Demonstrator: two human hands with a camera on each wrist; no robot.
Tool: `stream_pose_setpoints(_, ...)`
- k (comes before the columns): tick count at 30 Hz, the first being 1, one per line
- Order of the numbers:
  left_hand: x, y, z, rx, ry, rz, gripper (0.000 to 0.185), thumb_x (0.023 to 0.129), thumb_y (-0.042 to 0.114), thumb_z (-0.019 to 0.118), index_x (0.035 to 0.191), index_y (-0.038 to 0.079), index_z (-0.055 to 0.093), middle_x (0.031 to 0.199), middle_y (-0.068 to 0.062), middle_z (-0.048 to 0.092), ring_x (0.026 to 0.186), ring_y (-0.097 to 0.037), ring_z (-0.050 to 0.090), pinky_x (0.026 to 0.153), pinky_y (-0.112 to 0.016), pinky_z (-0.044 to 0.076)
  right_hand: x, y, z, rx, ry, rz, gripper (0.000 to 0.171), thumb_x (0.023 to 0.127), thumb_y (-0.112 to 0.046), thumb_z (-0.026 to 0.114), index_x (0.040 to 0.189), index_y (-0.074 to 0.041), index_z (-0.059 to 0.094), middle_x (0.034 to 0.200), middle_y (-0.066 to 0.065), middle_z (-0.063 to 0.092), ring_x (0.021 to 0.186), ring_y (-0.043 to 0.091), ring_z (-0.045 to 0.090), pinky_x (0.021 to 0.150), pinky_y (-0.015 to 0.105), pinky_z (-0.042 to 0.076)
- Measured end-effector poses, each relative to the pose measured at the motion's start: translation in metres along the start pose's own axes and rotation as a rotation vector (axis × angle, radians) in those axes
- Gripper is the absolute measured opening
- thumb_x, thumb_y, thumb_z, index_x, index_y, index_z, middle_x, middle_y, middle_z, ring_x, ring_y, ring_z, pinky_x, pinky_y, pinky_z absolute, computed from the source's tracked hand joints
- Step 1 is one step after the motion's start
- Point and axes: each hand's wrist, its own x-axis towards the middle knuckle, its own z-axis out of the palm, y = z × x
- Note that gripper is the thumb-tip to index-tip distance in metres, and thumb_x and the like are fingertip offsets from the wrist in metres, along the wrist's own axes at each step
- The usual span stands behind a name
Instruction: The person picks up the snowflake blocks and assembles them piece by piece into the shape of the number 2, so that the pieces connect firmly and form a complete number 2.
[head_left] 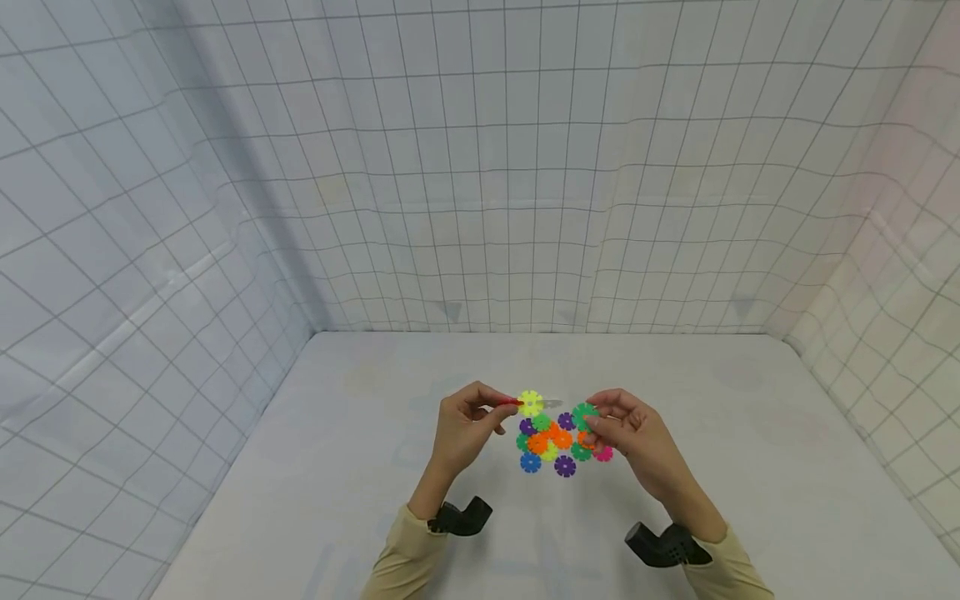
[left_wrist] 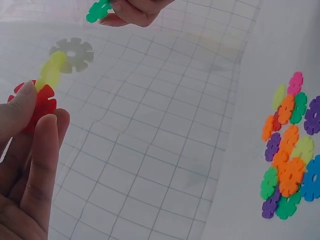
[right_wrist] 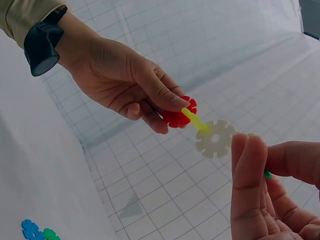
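Observation:
My left hand (head_left: 468, 425) pinches a red snowflake disc (left_wrist: 37, 105) that is joined to a yellow disc (head_left: 530, 403) and a white disc (right_wrist: 216, 138), forming a short chain held above the table. My right hand (head_left: 626, 433) pinches a single green disc (head_left: 583, 413) just to the right of that chain, apart from it. In the left wrist view the green disc (left_wrist: 97, 11) sits above the white disc (left_wrist: 72, 54). Below both hands, a pile of loose discs (head_left: 558, 446) in several colours lies on the white table (head_left: 360, 467).
White grid-patterned cloth walls (head_left: 480, 183) enclose the table on three sides. Black wrist cameras (head_left: 461, 517) sit on both forearms, over beige sleeves. The pile of discs (left_wrist: 292, 150) is the only other thing on the table.

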Motion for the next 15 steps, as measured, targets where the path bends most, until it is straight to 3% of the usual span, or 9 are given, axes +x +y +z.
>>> stream_pose_setpoints(9, 0.0013, -0.0017, 0.0, -0.064, -0.046, 0.084, 0.014, 0.078, -0.022, 0.063, 0.088, -0.012, 0.064, 0.088, -0.025, 0.066, 0.068, -0.036, 0.066, 0.054, -0.038, 0.054, -0.0006, 0.0014, -0.0017, -0.044, 0.0, -0.029, 0.025, 0.09, -0.004, 0.063, 0.111, 0.007, 0.052, 0.085, 0.008, 0.061, 0.069, 0.021, 0.064, 0.065, 0.027, 0.054)
stream_pose_setpoints(15, 0.0009, -0.0014, -0.0006, -0.056, -0.051, 0.093, 0.015, 0.078, -0.023, 0.062, 0.086, -0.011, 0.064, 0.089, -0.025, 0.066, 0.067, -0.035, 0.066, 0.055, -0.039, 0.054, -0.0028, -0.0001, -0.001, -0.098, 0.014, -0.067, 0.025, 0.091, -0.004, 0.062, 0.111, 0.008, 0.054, 0.086, 0.009, 0.059, 0.069, 0.02, 0.063, 0.066, 0.027, 0.054)
